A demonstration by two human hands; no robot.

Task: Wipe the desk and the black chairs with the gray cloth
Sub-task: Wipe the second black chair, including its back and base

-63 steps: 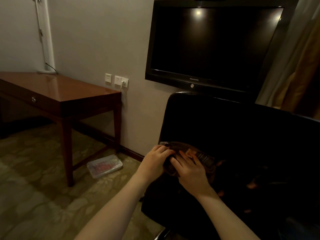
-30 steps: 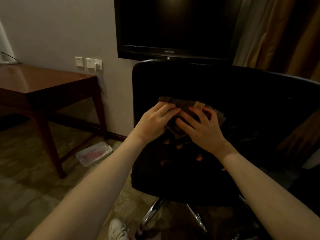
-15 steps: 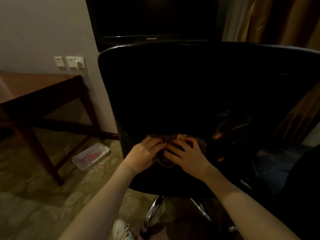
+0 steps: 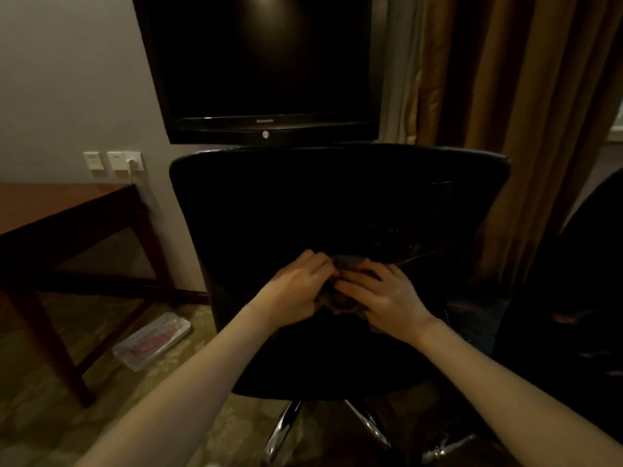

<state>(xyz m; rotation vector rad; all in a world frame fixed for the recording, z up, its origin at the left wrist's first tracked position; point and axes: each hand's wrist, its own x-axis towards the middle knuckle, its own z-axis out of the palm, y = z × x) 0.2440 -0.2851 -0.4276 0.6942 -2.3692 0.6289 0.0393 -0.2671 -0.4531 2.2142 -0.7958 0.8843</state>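
My left hand [image 4: 296, 293] grips the gray cloth [image 4: 342, 299], right hand [image 4: 391, 298] presses it flat to the black chair [image 4: 337, 203]; I should overlap firm strokes.

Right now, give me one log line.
step: wipe black chair back; gray cloth: bunched between hands; left hand: grips cloth; right hand: presses cloth

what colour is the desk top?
The desk is glossy reddish-brown wood, best seen in the head view.

Left hand [image 4: 296, 291] pinching cloth [image 4: 342, 298], right hand [image 4: 391, 298] — splayed
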